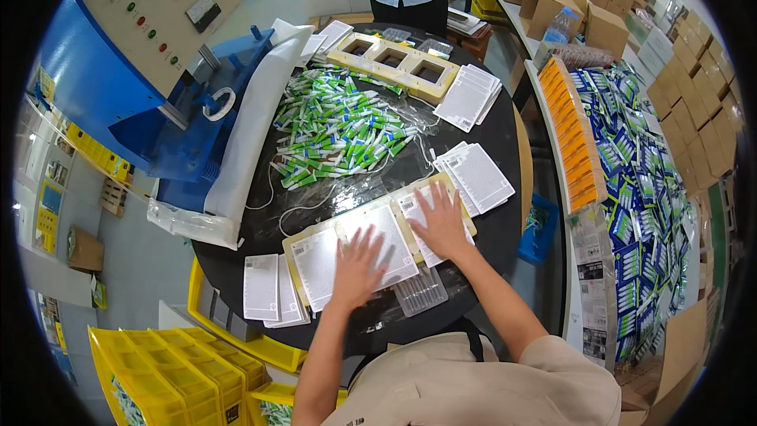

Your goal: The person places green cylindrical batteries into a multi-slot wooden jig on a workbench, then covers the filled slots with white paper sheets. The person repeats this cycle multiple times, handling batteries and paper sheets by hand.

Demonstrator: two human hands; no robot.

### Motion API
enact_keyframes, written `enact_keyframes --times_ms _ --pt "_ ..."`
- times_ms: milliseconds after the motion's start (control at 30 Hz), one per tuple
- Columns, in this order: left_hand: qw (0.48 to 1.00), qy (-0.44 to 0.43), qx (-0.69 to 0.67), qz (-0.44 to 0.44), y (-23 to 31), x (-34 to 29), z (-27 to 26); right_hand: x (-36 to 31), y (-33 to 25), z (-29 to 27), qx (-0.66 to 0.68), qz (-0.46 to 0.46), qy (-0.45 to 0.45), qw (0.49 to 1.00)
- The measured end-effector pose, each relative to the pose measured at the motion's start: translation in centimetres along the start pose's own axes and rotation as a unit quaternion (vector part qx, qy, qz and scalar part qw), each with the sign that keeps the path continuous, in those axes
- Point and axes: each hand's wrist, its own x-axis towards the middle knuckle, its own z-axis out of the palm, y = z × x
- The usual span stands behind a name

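- Fingers spread wide, gripping nothing: my left hand (361, 264) lies flat on the middle card (396, 238), slightly blurred, and my right hand (440, 225) lies open over the right card.
- Three white cards, side by side, cover the near frame (351, 216) right in front of me on the black table (505, 138); card-laying here looks done, I'd say, bar some straightening.
- What's beneath them? Hidden, so I can't call it.
- Plenty left, by my reckoning: a big heap of green-and-white tubes (339, 126) beyond the frame, spare cards (479, 180) stacked near my right hand, and the far frame (409, 65) showing three dark openings.
- One clear plastic tray (420, 292) pokes out at the near edge.
- Now the print: fine grey lines and small code blocks on the cards, too tiny to read; blue-and-green packs (631, 189) crowd the right-hand bench.
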Motion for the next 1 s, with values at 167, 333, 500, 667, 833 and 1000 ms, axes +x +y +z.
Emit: enact_keyframes --times_ms 167,333,500,667,833,1000 --pt "0.925 0.264 -0.221 -0.161 -5.3 -6.4 -3.4 0.3 12.9 -2.5 0.185 0.168 0.303 0.920" --pt "0.628 0.451 -0.503 -0.388 -9.5 -17.4 -1.8 -4.3 28.7 5.4 0.432 0.564 0.293 0.640" --pt "0.441 0.475 -0.589 -0.483 -9.5 -25.8 4.2 -8.3 31.2 7.8 0.527 0.548 0.223 0.611" --pt "0.347 0.473 -0.601 -0.544 -7.7 -29.1 8.8 -10.6 25.2 5.5 0.549 0.555 0.233 0.580" --pt "0.314 0.436 -0.625 -0.566 -6.3 -31.7 10.9 -18.4 16.5 4.6 0.553 0.569 0.125 0.596" --pt "0.301 0.396 -0.636 -0.590 -4.7 -33.1 12.4 -24.4 4.7 0.4 0.552 0.560 -0.181 0.590"
